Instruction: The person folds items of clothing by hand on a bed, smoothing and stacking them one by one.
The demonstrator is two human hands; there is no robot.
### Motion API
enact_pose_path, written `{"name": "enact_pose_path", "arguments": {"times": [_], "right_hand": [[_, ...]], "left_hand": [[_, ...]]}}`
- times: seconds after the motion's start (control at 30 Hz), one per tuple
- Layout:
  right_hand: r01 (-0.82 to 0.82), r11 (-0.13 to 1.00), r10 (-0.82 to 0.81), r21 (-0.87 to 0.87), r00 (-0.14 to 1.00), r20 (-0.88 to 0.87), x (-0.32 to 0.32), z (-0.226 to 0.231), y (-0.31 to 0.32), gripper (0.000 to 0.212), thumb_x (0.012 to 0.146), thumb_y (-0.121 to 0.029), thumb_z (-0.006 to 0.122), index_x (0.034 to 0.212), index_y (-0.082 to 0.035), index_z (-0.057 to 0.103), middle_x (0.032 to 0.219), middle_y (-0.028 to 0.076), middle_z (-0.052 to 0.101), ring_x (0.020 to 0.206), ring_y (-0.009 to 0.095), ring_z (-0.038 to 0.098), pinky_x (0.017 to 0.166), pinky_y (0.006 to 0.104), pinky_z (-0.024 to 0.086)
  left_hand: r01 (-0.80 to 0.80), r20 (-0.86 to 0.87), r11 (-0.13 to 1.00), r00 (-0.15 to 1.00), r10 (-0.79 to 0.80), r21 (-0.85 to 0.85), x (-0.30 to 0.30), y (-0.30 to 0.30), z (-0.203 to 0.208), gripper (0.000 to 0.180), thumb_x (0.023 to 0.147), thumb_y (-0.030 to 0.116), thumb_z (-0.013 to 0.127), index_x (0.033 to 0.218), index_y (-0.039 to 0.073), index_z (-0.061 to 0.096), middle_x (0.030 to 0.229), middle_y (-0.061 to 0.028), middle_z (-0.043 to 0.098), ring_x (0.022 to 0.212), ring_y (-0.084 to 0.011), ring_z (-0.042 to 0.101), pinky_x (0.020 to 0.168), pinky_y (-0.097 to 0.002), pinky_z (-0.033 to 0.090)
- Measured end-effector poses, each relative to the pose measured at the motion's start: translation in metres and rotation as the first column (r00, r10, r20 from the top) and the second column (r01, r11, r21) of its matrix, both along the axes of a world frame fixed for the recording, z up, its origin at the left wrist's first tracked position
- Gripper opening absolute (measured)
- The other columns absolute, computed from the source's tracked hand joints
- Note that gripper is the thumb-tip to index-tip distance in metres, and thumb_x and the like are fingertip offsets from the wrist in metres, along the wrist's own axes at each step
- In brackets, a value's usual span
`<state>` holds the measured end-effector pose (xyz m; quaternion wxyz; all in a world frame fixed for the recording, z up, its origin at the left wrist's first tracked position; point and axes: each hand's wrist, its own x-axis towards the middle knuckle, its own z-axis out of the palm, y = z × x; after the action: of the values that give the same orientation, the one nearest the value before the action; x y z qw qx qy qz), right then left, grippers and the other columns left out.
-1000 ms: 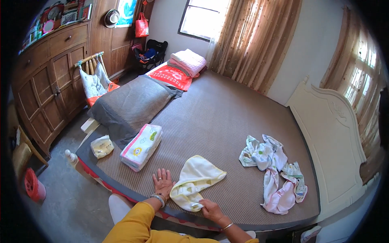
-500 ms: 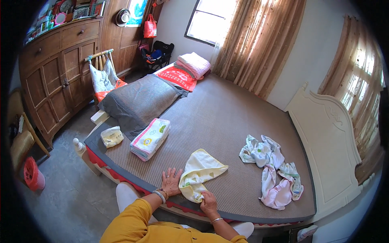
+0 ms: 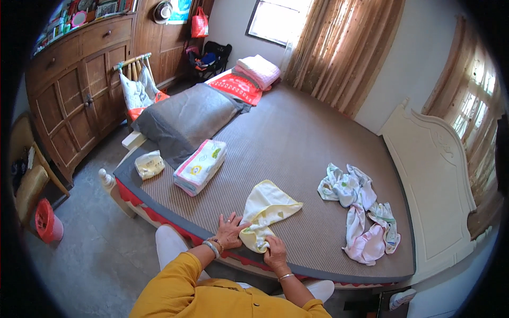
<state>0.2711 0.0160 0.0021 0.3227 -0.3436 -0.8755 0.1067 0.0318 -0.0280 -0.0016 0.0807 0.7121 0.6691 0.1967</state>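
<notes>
A pale yellow patterned cloth [image 3: 265,212], partly folded over, lies near the front edge of the bed [image 3: 286,127]. My left hand [image 3: 230,232] rests beside its left side with the fingers spread, one fingertip touching the fabric. At the cloth's near right corner, my right hand [image 3: 274,251] has its fingers closed on the edge. Farther left sits a folded stack of white cloths [image 3: 200,167] with pink trim. Next to that is a soft cream-coloured packet [image 3: 149,165].
Crumpled white baby clothes [image 3: 349,186] and a pink garment [image 3: 366,243] lie to the right, before the cream headboard [image 3: 432,164]. A grey mat [image 3: 185,114] is folded over at the far left. On the floor stand a red bin [image 3: 49,221] and a chair [image 3: 34,183].
The view has shifted slightly, so the bed and things appear a little higher. My left hand has moved against the cloth's left edge; my right hand keeps hold of the corner.
</notes>
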Motion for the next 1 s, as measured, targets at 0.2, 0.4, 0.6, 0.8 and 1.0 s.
{"name": "enact_pose_path", "arguments": {"times": [0.2, 0.4, 0.6, 0.8, 1.0], "right_hand": [[0.008, 0.999, -0.007, -0.042, 0.999, 0.038, -0.001, 0.005, -0.002, 0.041, 0.073, -0.003, 0.062, 0.114, -0.005, 0.065, 0.114, 0.014, 0.062, 0.106, 0.037, 0.058, 0.094, 0.0446, 0.047], [-0.006, 0.998, 0.008, -0.056, 0.999, 0.038, -0.003, 0.007, 0.000, 0.039, 0.074, -0.006, 0.062, 0.112, -0.003, 0.066, 0.112, 0.014, 0.062, 0.106, 0.037, 0.059, 0.095, 0.0450, 0.046], [-0.039, 0.987, 0.071, -0.157, 0.977, 0.203, -0.009, 0.033, -0.006, 0.060, 0.077, -0.018, 0.073, 0.131, -0.002, 0.055, 0.124, 0.019, 0.057, 0.113, 0.039, 0.056, 0.099, 0.0449, 0.045], [-0.097, 0.993, 0.106, -0.060, 0.979, 0.173, -0.051, 0.053, -0.022, 0.079, 0.081, -0.031, 0.075, 0.144, 0.001, 0.039, 0.139, 0.029, 0.044, 0.127, 0.046, 0.045, 0.107, 0.0502, 0.037], [-0.158, 0.978, 0.174, -0.136, 0.978, 0.118, -0.074, 0.027, -0.015, 0.069, 0.086, -0.030, 0.069, 0.142, 0.000, 0.043, 0.141, 0.028, 0.045, 0.125, 0.046, 0.047, 0.105, 0.0514, 0.037]], "left_hand": [[-0.018, 0.113, 0.994, 0.994, 0.007, 0.104, 0.000, 0.002, -0.007, 0.057, 0.076, 0.033, 0.064, 0.132, 0.027, 0.056, 0.136, -0.0152, 0.051, 0.137, -0.0400, 0.039, 0.107, -0.0730, 0.017], [-0.017, 0.134, 0.998, 0.991, 0.009, 0.063, -0.001, 0.004, -0.006, 0.059, 0.075, 0.033, 0.064, 0.133, 0.026, 0.055, 0.134, -0.0160, 0.051, 0.138, -0.0391, 0.040, 0.108, -0.0728, 0.017], [-0.016, 0.137, 0.998, 0.991, 0.007, 0.067, 0.000, 0.005, -0.004, 0.059, 0.076, 0.035, 0.063, 0.134, 0.026, 0.054, 0.133, -0.0160, 0.051, 0.137, -0.0379, 0.041, 0.107, -0.0732, 0.018], [-0.012, 0.118, 0.998, 0.993, 0.004, 0.065, -0.002, 0.006, -0.010, 0.061, 0.079, 0.040, 0.063, 0.137, 0.025, 0.052, 0.136, -0.0147, 0.051, 0.138, -0.0357, 0.040, 0.108, -0.0720, 0.018], [-0.014, 0.093, 0.997, 0.996, 0.006, 0.078, -0.003, 0.010, -0.015, 0.075, 0.077, 0.046, 0.066, 0.144, 0.018, 0.047, 0.133, -0.0111, 0.052, 0.136, -0.0303, 0.041, 0.108, -0.0699, 0.017]]}}
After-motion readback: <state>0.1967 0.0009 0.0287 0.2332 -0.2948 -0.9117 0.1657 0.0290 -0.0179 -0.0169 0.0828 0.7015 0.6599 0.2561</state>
